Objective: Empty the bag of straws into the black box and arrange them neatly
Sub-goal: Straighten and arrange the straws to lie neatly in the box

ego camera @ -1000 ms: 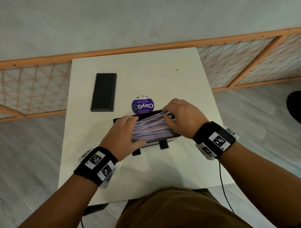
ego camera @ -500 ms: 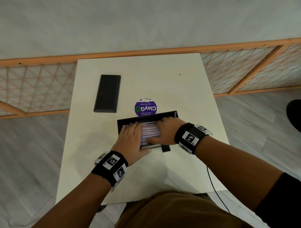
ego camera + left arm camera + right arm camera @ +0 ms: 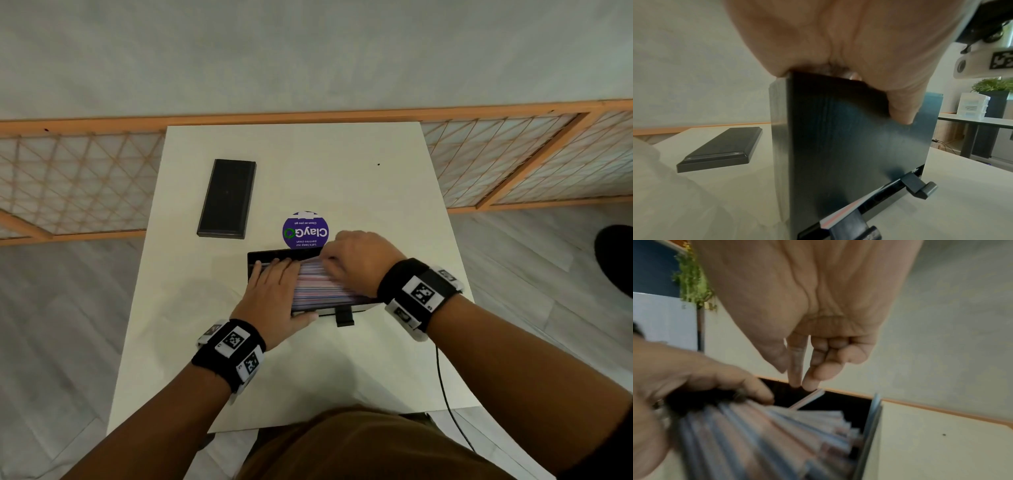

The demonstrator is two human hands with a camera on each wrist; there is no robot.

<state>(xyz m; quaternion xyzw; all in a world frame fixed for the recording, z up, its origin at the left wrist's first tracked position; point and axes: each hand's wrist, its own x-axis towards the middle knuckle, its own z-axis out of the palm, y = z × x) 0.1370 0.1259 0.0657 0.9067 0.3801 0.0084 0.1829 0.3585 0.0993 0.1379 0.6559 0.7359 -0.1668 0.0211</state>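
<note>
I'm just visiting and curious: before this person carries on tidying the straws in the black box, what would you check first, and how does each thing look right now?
1. Straws inside the black box: ok, the pile lies in it.
2. All straws lying flat: not ok, one loose straw sticks up at an angle by the right hand fingertips.
3. Left hand steadying the pile: ok, it rests flat on the straws, thumb on the box's near wall.
4. Lid out of the way: ok, it lies apart on the table.
5. Bag emptied: cannot tell, no bag is in view.
</note>
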